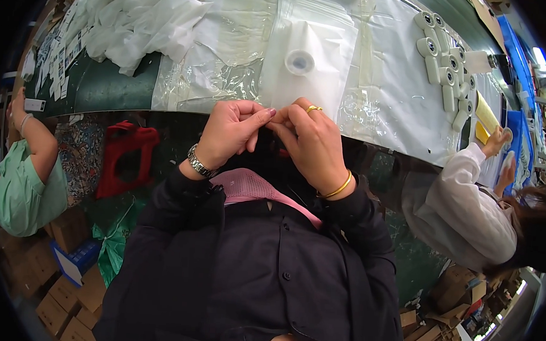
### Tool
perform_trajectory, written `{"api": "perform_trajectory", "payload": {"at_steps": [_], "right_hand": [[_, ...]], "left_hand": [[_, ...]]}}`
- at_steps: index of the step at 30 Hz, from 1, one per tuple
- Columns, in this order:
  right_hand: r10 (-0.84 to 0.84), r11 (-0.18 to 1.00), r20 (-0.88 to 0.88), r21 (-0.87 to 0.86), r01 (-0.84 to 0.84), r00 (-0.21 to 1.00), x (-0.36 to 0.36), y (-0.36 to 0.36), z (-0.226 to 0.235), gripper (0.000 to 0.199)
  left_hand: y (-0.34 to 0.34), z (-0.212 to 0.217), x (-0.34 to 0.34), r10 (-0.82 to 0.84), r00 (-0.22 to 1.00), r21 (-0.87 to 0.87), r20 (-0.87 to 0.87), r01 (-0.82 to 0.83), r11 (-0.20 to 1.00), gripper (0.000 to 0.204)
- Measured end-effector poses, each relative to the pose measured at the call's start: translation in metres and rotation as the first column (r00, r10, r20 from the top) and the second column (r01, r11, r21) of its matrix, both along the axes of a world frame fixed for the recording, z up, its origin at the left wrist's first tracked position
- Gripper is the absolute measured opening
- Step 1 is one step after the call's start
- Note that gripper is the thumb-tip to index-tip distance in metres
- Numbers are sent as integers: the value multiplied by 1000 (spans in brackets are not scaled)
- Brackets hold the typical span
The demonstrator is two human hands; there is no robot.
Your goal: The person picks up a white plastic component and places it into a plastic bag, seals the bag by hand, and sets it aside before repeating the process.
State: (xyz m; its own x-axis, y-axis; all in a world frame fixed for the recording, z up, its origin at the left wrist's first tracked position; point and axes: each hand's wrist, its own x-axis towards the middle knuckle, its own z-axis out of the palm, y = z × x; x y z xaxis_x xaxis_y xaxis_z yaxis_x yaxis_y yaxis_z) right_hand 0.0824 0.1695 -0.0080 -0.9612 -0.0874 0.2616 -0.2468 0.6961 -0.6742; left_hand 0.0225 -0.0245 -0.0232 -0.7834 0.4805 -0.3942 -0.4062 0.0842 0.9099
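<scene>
At the near edge of the table my left hand [229, 131] and my right hand [311, 141] meet, fingertips almost touching. Thumb and forefinger are pinched together on each; anything between them is too small or hidden to make out. Just beyond my fingers lies a stack of translucent white plastic bags [314, 34]. On top of it rests a white round piece [299, 62] with a greyish centre, close past my right hand.
Crumpled clear plastic bags [145, 22] are heaped at the far left, beside printed labels [66, 58]. Several white cylindrical bottles [448, 75] lie at the right. A co-worker in a light top [462, 205] works on the right; another person's arm [37, 139] shows at left. Cardboard boxes [62, 307] stand below.
</scene>
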Motion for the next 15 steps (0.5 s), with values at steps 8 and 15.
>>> {"api": "perform_trajectory", "payload": {"at_steps": [8,15], "right_hand": [[35,999,-98,-6,-36,995,3,-1,-1,18],[-13,998,-51,-57,10,999,3,5,-3,19]], "left_hand": [[-2,-3,-1,-3,1000,-7,-13,3,1000,27],[-1,0,2,-13,1000,-41,-12,13,999,26]]}}
